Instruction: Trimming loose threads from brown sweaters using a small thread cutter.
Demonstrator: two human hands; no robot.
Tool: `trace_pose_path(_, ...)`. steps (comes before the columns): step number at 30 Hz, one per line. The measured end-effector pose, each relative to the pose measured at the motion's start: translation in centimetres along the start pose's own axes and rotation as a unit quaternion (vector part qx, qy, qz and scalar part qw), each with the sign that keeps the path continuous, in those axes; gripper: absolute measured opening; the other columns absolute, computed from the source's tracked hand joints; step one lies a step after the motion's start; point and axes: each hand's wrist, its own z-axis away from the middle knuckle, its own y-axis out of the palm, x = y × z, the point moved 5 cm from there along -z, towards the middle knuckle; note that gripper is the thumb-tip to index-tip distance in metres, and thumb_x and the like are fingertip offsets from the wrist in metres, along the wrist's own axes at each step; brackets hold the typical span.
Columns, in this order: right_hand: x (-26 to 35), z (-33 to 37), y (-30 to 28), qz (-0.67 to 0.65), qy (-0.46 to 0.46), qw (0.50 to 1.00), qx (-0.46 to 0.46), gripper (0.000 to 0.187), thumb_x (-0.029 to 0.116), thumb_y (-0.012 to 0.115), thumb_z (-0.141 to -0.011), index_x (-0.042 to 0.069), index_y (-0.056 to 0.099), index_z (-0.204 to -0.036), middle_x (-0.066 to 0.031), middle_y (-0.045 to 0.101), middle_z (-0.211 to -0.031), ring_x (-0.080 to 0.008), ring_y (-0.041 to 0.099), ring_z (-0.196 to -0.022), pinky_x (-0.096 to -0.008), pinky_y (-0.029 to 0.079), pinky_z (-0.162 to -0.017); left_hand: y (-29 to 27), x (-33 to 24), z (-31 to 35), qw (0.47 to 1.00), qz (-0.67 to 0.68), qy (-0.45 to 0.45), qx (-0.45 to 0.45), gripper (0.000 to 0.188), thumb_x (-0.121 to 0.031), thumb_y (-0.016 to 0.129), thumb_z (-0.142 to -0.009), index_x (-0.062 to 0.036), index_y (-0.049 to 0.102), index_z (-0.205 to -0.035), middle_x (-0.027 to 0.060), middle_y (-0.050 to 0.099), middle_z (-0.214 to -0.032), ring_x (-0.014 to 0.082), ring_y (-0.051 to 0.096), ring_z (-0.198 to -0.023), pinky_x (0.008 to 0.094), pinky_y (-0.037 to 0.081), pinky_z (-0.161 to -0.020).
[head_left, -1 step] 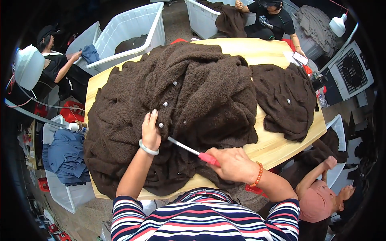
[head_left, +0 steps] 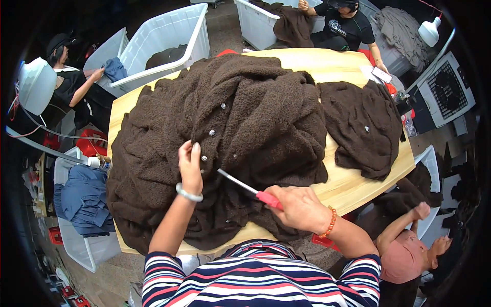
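Your red-handled tool [head_left: 266,198] had drawn slightly away from your left hand [head_left: 190,166], your right hand [head_left: 302,207] gripping its handle. Left fingertips touched the brown knitted garments [head_left: 271,117] heaped on the desk [head_left: 302,60], near a silvery button [head_left: 204,158]; whether they pinched cloth, I couldn't tell.

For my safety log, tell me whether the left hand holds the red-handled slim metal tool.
No; the right hand holds that red-handled slim metal tool.
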Motion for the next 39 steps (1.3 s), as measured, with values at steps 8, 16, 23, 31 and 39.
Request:
trace_pose_path(8, -1.9, 3.3, -0.6, -0.044, 0.066, 0.993, -0.093, 0.023, 0.020, 0.064, -0.088, 0.011, 0.057, -0.108, -0.0150, 0.067, -0.083, -0.0361, 0.066, -0.078, -0.0466, 0.051, -0.067, 5.5, -3.3, 5.6, 0.934, -0.269, 0.151, 0.183, 0.063, -0.005, 0.074, -0.079, 0.0026, 0.046, -0.135, 0.0139, 0.056, -0.113, 0.0104, 0.059, -0.059, 0.0242, 0.047, -0.054)
trace_pose_path(16, -2.6, 3.5, 0.1, 0.007, 0.133, 0.987, -0.086, 0.027, 0.028, 0.064, -0.088, 0.015, 0.059, -0.111, -0.0152, 0.067, -0.080, -0.0378, 0.064, -0.074, -0.0473, 0.049, -0.068, 6.2, -0.2, 2.8, 0.963, -0.059, -0.025, 0.261, 0.008, -0.011, 0.071, -0.087, -0.0034, 0.068, -0.091, -0.0028, 0.061, -0.066, 0.0035, 0.052, -0.053, 0.0177, 0.040, -0.050)
trace_pose_path(23, -2.9, 3.3, 0.8, 0.005, 0.130, 0.989, -0.072, 0.024, 0.030, 0.064, -0.088, 0.014, 0.059, -0.105, -0.0143, 0.066, -0.072, -0.0369, 0.065, -0.071, -0.0474, 0.048, -0.066, 4.4, 0.3, 2.6, 0.962, -0.009, -0.016, 0.273, 0.010, -0.009, 0.069, -0.088, -0.0007, 0.070, -0.093, -0.0056, 0.064, -0.082, 0.0011, 0.051, -0.068, 0.0186, 0.040, -0.062)
trace_pose_path(31, -2.6, 3.1, 1.1, -0.026, 0.085, 0.996, -0.029, 0.023, 0.030, 0.063, -0.089, 0.012, 0.060, -0.103, -0.0161, 0.065, -0.070, -0.0375, 0.066, -0.072, -0.0510, 0.049, -0.069, 5.3, -0.4, 4.2, 0.954, -0.032, 0.001, 0.299, 0.008, -0.008, 0.066, -0.091, -0.0008, 0.070, -0.091, -0.0057, 0.065, -0.085, 0.0017, 0.054, -0.076, 0.0181, 0.044, -0.071)
trace_pose_path(39, -4.1, 4.9, 0.4, -0.036, 0.076, 0.991, -0.101, 0.021, 0.026, 0.061, -0.090, 0.008, 0.058, -0.100, -0.0182, 0.066, -0.071, -0.0380, 0.066, -0.070, -0.0489, 0.051, -0.064, 3.1, -2.8, 5.2, 0.859, -0.384, 0.255, 0.224, 0.034, -0.023, 0.073, -0.085, -0.0006, 0.050, -0.072, 0.0045, 0.045, -0.064, 0.0166, 0.041, -0.057, 0.0320, 0.034, -0.053)
